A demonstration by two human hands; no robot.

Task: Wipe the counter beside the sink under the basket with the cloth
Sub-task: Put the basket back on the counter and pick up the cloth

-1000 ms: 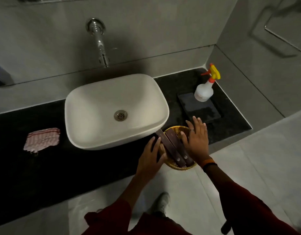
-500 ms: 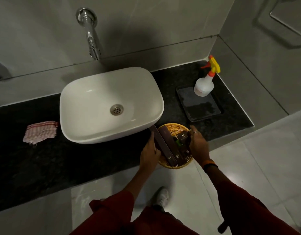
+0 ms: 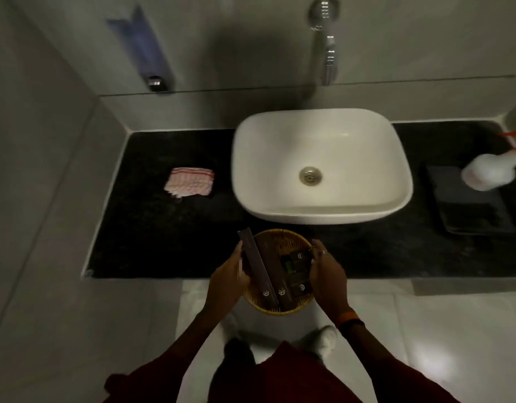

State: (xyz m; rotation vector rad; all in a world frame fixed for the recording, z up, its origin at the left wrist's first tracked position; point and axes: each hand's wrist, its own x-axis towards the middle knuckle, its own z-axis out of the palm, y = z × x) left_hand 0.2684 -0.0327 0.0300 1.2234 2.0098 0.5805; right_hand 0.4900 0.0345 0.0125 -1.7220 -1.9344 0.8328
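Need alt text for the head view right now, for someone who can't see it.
Both hands, left hand and right hand, grip a round woven basket of dark boxes at the front edge of a black counter, below a white sink. A pink striped cloth lies untouched left of the sink; a spray bottle sits far right.

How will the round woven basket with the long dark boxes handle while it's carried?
The round woven basket probably feels light and fairly stiff. The long dark boxes overhang its rim, so they may slide if it tilts. Both the left hand and the right hand grip it, which likely steadies it.
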